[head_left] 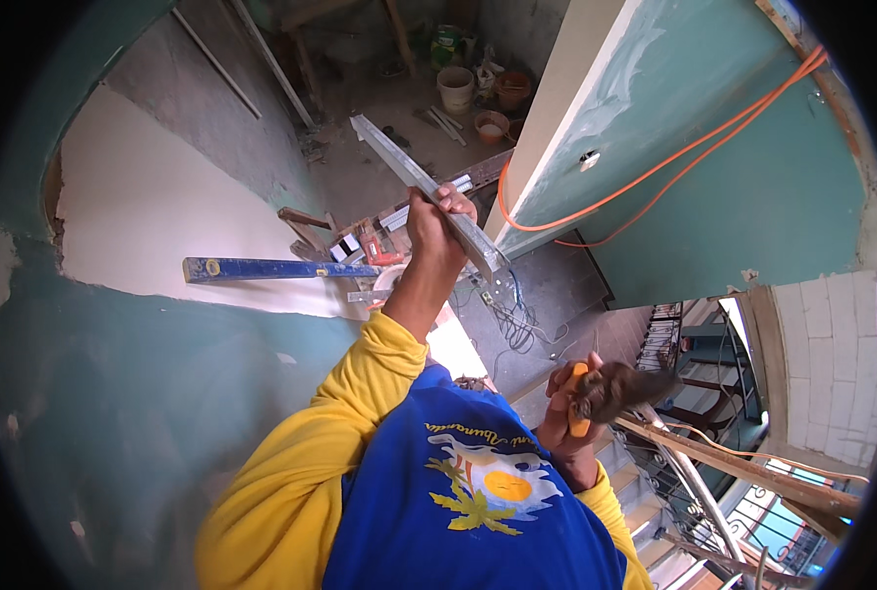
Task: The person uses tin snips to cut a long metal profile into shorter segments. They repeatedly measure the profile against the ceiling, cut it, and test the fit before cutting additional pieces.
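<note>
My left hand is closed round a long grey metal channel, held at a slant. One end points toward the far left and the other comes down near the middle of the view. Lower right, in front of my chest, my right hand grips an orange-handled tool. A dark brown shape covers part of this tool, and I cannot make out its kind. A blue spirit level lies to the left of my left forearm, beside a red tool on a cluttered work surface.
Orange cable hangs across the green wall at right. Thin wires lie tangled on the floor. Buckets stand in the far room. Lower right are a stairway with metal railings and a long wooden beam.
</note>
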`<state>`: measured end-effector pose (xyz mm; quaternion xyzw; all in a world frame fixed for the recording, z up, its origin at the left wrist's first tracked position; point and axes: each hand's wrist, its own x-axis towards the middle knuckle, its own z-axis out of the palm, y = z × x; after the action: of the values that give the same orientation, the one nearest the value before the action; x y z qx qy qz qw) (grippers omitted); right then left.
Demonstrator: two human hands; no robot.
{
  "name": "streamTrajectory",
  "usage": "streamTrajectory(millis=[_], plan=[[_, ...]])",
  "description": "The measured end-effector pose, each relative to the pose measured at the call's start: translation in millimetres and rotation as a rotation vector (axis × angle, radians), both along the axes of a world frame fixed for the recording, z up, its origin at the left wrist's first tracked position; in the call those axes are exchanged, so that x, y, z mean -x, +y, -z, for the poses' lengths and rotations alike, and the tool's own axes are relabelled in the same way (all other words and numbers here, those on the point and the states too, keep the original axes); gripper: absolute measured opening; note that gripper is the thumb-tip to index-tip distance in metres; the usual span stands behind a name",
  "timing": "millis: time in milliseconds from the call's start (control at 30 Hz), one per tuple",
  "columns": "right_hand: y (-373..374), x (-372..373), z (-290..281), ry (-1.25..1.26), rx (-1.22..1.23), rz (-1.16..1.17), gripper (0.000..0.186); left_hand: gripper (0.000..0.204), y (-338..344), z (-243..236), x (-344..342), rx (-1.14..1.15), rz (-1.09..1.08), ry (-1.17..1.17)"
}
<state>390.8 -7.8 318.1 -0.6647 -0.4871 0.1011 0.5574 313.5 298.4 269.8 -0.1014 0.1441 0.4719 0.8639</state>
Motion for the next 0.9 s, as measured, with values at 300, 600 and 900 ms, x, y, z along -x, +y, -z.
streamTrajectory(millis=[300,600,900], plan=[[12.3,1.1,-8.9,-0.183,0.243,-0.089,0.049,0.035,-6.1,11.8,6.9,0.128,-0.086,-0.029],[40.2,-7.7,13.7,-0.221,0.411,-0.045,0.051,0.034,-4.6,-0.8,-7.3,0.066,-0.093,0.055],[16.5,4.5,7.4,-0.099,-0.043,0.117,0.048,0.034,1.7,-9.8,3.4,0.101,-0.105,-0.176]])
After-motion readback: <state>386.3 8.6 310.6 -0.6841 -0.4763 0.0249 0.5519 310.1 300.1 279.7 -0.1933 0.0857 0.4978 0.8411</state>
